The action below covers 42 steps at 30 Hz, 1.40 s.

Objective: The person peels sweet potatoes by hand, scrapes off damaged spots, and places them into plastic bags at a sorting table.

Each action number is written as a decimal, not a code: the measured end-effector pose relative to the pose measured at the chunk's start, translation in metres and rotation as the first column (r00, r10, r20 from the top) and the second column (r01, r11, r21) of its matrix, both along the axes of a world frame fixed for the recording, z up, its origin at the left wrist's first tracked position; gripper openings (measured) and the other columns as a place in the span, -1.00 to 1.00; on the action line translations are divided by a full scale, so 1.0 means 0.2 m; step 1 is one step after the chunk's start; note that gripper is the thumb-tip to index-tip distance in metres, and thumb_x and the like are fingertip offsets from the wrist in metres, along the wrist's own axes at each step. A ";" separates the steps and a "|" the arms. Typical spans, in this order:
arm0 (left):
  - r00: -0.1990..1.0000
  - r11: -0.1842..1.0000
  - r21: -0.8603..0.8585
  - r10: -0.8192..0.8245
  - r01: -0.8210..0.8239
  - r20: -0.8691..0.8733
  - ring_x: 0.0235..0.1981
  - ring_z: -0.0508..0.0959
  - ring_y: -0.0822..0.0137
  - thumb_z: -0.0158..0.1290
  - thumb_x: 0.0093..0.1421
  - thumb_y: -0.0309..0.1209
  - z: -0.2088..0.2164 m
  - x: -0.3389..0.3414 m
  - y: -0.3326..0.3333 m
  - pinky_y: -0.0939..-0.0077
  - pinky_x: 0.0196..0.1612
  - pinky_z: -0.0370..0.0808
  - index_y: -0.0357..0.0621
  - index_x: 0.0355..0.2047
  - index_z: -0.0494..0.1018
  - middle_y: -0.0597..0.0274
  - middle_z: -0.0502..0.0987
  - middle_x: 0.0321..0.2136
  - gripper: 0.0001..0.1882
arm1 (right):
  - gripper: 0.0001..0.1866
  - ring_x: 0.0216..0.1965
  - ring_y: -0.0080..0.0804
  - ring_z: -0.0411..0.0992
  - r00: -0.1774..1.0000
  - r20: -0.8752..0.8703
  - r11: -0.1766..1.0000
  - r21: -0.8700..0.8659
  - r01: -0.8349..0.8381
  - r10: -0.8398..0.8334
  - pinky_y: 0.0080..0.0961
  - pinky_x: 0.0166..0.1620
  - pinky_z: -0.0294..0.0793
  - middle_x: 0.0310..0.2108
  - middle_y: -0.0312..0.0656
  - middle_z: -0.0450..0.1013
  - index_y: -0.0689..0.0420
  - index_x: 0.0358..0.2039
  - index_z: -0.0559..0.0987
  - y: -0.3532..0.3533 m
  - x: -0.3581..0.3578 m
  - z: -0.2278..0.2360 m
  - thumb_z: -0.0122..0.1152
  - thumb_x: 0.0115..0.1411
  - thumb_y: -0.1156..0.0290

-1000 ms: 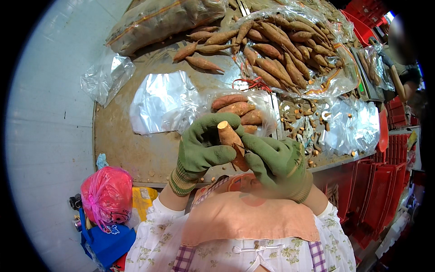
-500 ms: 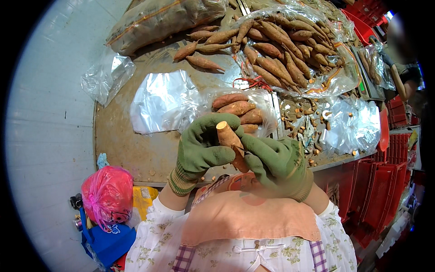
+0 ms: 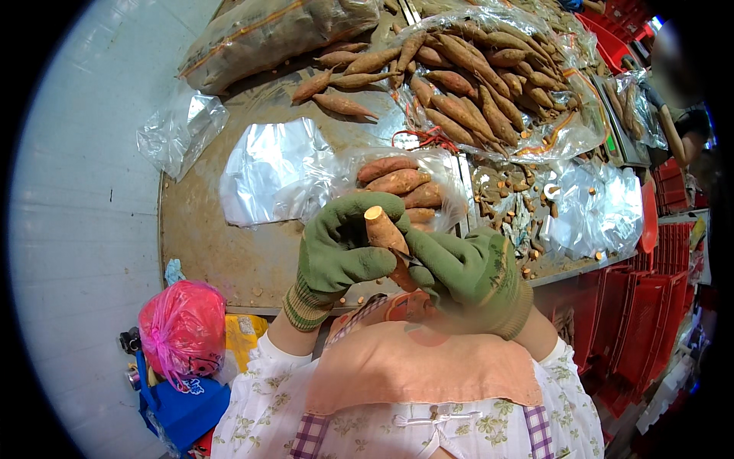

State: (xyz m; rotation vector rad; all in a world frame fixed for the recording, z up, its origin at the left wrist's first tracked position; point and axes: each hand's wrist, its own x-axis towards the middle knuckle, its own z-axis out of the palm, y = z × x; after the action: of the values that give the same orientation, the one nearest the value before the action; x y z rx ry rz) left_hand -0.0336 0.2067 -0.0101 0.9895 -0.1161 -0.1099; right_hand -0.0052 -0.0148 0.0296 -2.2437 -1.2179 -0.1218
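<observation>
In its green glove, my left hand (image 3: pixel 342 237) grips a sweet potato (image 3: pixel 384 231) whose top end is cut flat and shows pale flesh. My right hand (image 3: pixel 468 279), gloved the same way, is closed around a small knife (image 3: pixel 405 258). The dark blade lies against the side of the sweet potato; the handle is hidden in the glove. Just beyond my hands, an open clear bag (image 3: pixel 451 172) holds several sweet potatoes (image 3: pixel 400 182).
A large pile of sweet potatoes (image 3: pixel 478 84) lies on plastic at the back. A full sack (image 3: pixel 267 42) stands back left, with flat clear bags (image 3: pixel 277 172) nearer. Trimmed ends (image 3: pixel 512 191) litter the table's right. Red crates (image 3: pixel 634 321) stand right; another person's arm (image 3: pixel 669 130) shows beyond.
The knife blade shows slightly more across the sweet potato, and my right hand has shifted a little. My left hand keeps its hold. The other person's arm has moved slightly.
</observation>
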 end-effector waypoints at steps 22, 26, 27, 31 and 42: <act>0.988 0.981 -0.191 -0.007 -0.022 -0.151 -0.11 0.64 0.25 0.48 -0.13 -0.49 -0.01 0.00 -0.02 0.36 -0.01 0.63 -0.32 0.07 0.45 0.08 0.61 -0.10 -0.28 | -0.51 -0.41 -0.12 0.56 0.908 -0.416 0.951 0.300 0.076 0.058 -0.37 -0.36 0.52 -0.30 -0.02 0.56 0.26 -0.02 0.58 0.03 0.02 -0.09 0.40 0.00 0.38; 0.987 0.986 -0.089 0.137 -0.144 -0.086 -0.14 0.65 0.28 0.46 -0.11 -0.57 -0.05 -0.02 -0.03 0.41 -0.03 0.63 -0.30 0.04 0.47 0.10 0.62 -0.14 -0.34 | -0.63 -0.36 -0.11 0.58 0.999 -0.018 0.919 0.391 0.040 -0.037 -0.33 -0.30 0.55 -0.25 0.01 0.57 0.20 -0.04 0.60 0.05 0.01 -0.10 0.31 0.16 0.33; 0.989 0.989 -0.061 0.128 -0.133 -0.080 -0.16 0.65 0.30 0.47 -0.12 -0.58 -0.05 -0.01 -0.03 0.42 -0.05 0.63 -0.30 0.04 0.47 0.12 0.63 -0.16 -0.34 | -0.55 -0.36 -0.12 0.57 0.998 -0.067 0.922 0.385 0.031 -0.005 -0.34 -0.31 0.55 -0.20 0.04 0.56 0.22 -0.07 0.60 0.04 0.02 -0.10 0.40 0.05 0.28; 0.993 0.994 0.026 0.104 -0.102 -0.055 -0.19 0.64 0.35 0.47 -0.14 -0.64 -0.01 0.00 -0.04 0.46 -0.11 0.63 -0.28 0.02 0.48 0.17 0.64 -0.21 -0.34 | -0.40 -0.33 -0.14 0.56 0.967 -0.248 0.938 0.345 0.032 0.058 -0.32 -0.32 0.55 -0.09 0.09 0.53 0.26 -0.15 0.58 0.03 0.03 -0.07 0.58 -0.15 0.18; 0.979 0.887 0.437 0.075 -0.152 0.190 -0.19 0.59 0.41 0.49 -0.21 -0.65 -0.04 0.02 -0.03 0.49 -0.14 0.59 -0.25 -0.09 0.51 0.26 0.56 -0.23 -0.39 | -0.69 -0.33 -0.05 0.53 0.952 -0.304 0.936 0.322 0.146 -0.044 -0.22 -0.27 0.52 -0.30 -0.03 0.56 0.20 -0.11 0.61 0.05 0.05 -0.10 0.34 0.11 0.44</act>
State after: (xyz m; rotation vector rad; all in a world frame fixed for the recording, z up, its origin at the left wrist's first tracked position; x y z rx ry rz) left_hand -0.0289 0.2005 -0.0185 1.4689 -0.1925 0.0603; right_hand 0.0044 -0.0040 0.0096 -1.9340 -0.8556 -0.0321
